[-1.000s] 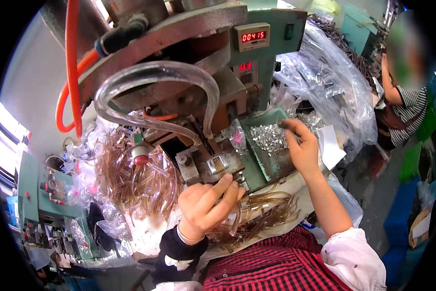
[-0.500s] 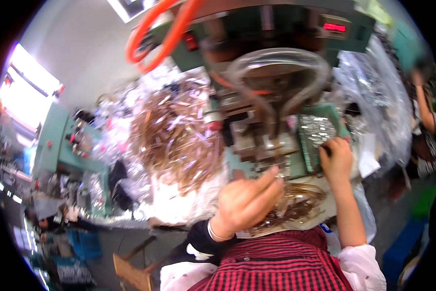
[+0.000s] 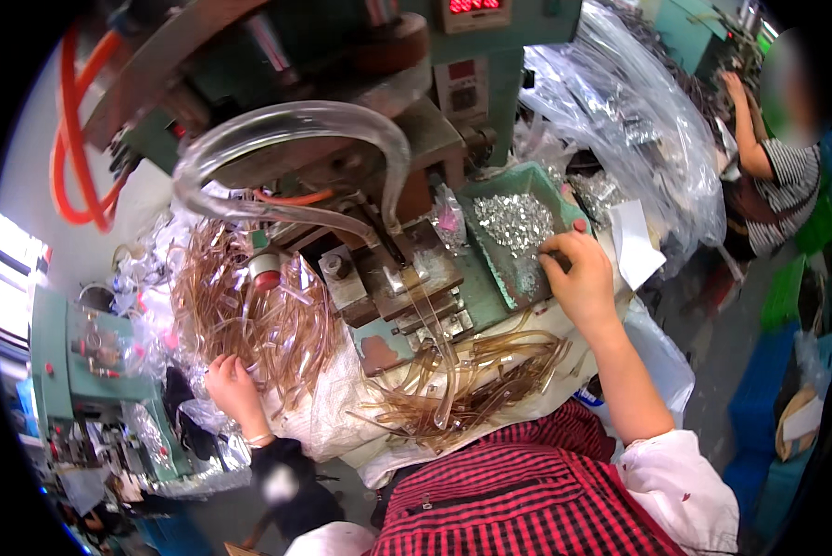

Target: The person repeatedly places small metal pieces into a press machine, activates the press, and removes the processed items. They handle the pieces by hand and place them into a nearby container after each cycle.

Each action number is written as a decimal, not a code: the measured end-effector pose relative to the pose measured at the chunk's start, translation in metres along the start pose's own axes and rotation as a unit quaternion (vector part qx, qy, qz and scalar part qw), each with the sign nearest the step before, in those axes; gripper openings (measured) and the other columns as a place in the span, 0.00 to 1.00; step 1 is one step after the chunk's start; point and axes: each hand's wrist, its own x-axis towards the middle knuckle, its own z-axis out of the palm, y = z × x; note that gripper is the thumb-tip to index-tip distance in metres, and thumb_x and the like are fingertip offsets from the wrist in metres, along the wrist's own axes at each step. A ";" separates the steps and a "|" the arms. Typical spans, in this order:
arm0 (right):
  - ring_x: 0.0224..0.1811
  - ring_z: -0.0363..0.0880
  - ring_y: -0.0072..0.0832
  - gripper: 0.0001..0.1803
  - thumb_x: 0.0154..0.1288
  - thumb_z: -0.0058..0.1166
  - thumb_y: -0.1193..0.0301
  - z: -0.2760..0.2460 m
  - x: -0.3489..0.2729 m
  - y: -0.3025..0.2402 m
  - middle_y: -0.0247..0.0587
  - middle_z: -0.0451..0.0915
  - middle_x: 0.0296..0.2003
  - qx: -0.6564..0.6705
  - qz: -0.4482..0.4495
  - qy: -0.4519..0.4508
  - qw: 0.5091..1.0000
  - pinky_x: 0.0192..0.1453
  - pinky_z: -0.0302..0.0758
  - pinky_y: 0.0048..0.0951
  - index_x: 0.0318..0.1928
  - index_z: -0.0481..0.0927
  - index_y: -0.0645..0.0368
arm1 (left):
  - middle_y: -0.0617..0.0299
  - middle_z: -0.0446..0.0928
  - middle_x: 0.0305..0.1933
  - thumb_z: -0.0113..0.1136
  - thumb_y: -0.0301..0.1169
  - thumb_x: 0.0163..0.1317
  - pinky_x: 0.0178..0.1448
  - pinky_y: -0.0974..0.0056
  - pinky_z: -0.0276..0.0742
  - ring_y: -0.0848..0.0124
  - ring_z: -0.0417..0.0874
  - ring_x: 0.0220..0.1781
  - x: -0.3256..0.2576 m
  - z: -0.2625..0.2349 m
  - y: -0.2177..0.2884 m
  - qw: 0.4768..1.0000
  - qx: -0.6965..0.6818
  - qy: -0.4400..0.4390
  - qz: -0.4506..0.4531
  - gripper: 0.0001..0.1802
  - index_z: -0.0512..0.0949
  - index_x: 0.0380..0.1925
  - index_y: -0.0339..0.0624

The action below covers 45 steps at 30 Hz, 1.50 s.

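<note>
Head view shows me a green tray (image 3: 490, 259) right of the machine, filled with tiny glittering silver metal pieces (image 3: 513, 221), bright and grainy like foil chips. My right hand (image 3: 578, 278) rests on the tray's near right edge, wrist bent, fingers (image 3: 550, 252) curled down into the pieces; whether they pinch any I cannot tell. My left hand (image 3: 233, 387) reaches far left, palm down, fingers loosely bent in a heap of thin amber translucent tubes (image 3: 249, 315), glossy and tangled on white cloth. More amber tubes (image 3: 472, 371) lie fanned out on the table before the green machine (image 3: 407, 278), under a clear curved hose (image 3: 286, 139).
</note>
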 end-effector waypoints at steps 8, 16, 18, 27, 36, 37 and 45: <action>0.40 0.80 0.45 0.06 0.58 0.63 0.77 0.005 0.000 -0.006 0.43 0.81 0.35 -0.093 -0.055 0.029 0.994 0.45 0.76 0.42 0.37 0.82 0.59 | 0.62 0.84 0.33 0.56 0.26 0.75 0.35 0.71 0.68 0.77 0.75 0.28 0.068 -0.026 0.087 0.869 -0.468 0.072 -0.142 0.12 0.77 0.56 0.43; 0.37 0.85 0.36 0.06 0.60 0.63 0.80 -0.002 0.003 -0.050 0.45 0.87 0.35 0.216 -0.001 0.012 0.976 0.44 0.79 0.33 0.39 0.88 0.64 | 0.51 0.86 0.51 0.56 0.27 0.76 0.54 0.70 0.80 0.71 0.86 0.53 0.028 -0.056 0.151 0.771 -0.597 -0.092 -0.200 0.12 0.81 0.54 0.33; 0.37 0.87 0.35 0.06 0.60 0.64 0.79 -0.006 0.014 -0.092 0.43 0.88 0.36 0.285 -0.018 -0.006 0.958 0.46 0.81 0.32 0.38 0.88 0.63 | 0.59 0.86 0.37 0.54 0.34 0.79 0.38 0.73 0.76 0.77 0.83 0.33 0.048 -0.089 0.181 0.800 -0.571 -0.073 -0.170 0.14 0.83 0.45 0.34; 0.43 0.83 0.21 0.18 0.65 0.63 0.79 0.037 0.004 -0.158 0.37 0.86 0.38 0.583 0.095 -0.031 0.806 0.51 0.76 0.24 0.54 0.75 0.66 | 0.49 0.86 0.38 0.60 0.28 0.74 0.32 0.72 0.80 0.68 0.85 0.28 0.105 -0.147 0.260 0.744 -0.661 0.099 0.017 0.09 0.80 0.42 0.31; 0.45 0.85 0.30 0.23 0.64 0.57 0.82 0.019 -0.002 -0.168 0.47 0.87 0.43 0.470 0.057 -0.012 0.881 0.54 0.78 0.31 0.60 0.73 0.66 | 0.48 0.86 0.39 0.58 0.26 0.74 0.33 0.70 0.82 0.68 0.85 0.28 0.104 -0.150 0.267 0.766 -0.634 0.097 0.027 0.07 0.79 0.44 0.30; 0.47 0.85 0.35 0.24 0.64 0.56 0.82 0.016 -0.003 -0.163 0.49 0.86 0.45 0.440 0.006 -0.025 0.898 0.55 0.78 0.33 0.62 0.73 0.65 | 0.48 0.86 0.39 0.58 0.25 0.74 0.34 0.70 0.82 0.67 0.85 0.29 0.098 -0.153 0.269 0.775 -0.622 0.100 0.046 0.07 0.79 0.44 0.30; 0.45 0.85 0.50 0.18 0.63 0.50 0.84 0.004 -0.007 -0.027 0.53 0.86 0.40 0.086 -0.129 -0.047 0.987 0.49 0.81 0.45 0.52 0.83 0.62 | 0.54 0.87 0.42 0.76 0.22 0.52 0.27 0.68 0.74 0.68 0.83 0.26 0.060 -0.135 0.298 0.815 -0.396 0.099 0.412 0.12 0.85 0.36 0.40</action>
